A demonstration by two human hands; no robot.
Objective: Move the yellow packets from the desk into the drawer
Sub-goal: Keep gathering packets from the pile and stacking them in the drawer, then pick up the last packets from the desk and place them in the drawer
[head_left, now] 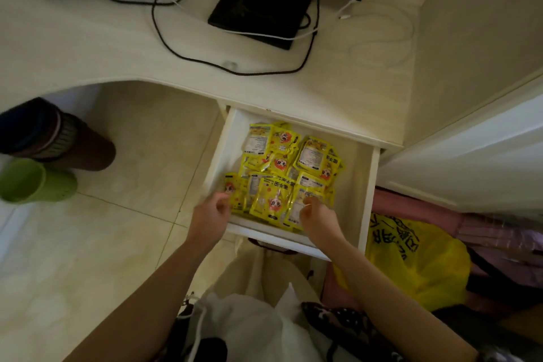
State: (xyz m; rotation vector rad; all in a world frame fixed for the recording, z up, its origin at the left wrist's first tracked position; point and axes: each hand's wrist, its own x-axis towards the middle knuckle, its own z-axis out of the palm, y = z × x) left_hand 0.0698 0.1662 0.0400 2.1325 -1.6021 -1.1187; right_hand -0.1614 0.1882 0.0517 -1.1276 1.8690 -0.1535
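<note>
- Left hand (212, 211) at the front-left corner of the drawer (365, 185), fingers loosely curled at the edge of the pile; looks like touching, not gripping, but motion blur there, so cannot tell for sure.
- Right hand (316, 214) over the front-right of the pile, fingertips curled down onto a packet; a pinch or just a press, cannot tell.
- Yellow packets (282, 173) all lie inside the open drawer, a loose overlapping heap filling the left and middle; bare drawer floor to the right.
- None visible on the desk (102, 47), so the transfer looks about done; hands seem to be tidying.
- Handling, judged: small foil sachets, light, soft and floppy, glossy so likely slippery; they slide over each other. Best taken by pinching a sealed edge, or scooped several at once with both hands.
- Desk holds a black flat box (258, 9), black cables (176, 38) and a white cable (379, 38); none blocks the drawer.
- Yellow plastic bag (417, 258) on the floor right of the drawer; white bag (244, 326) below it near the person.
- Green cup (32, 181) and dark boot-like thing (58, 135) on the floor at left, well apart.
</note>
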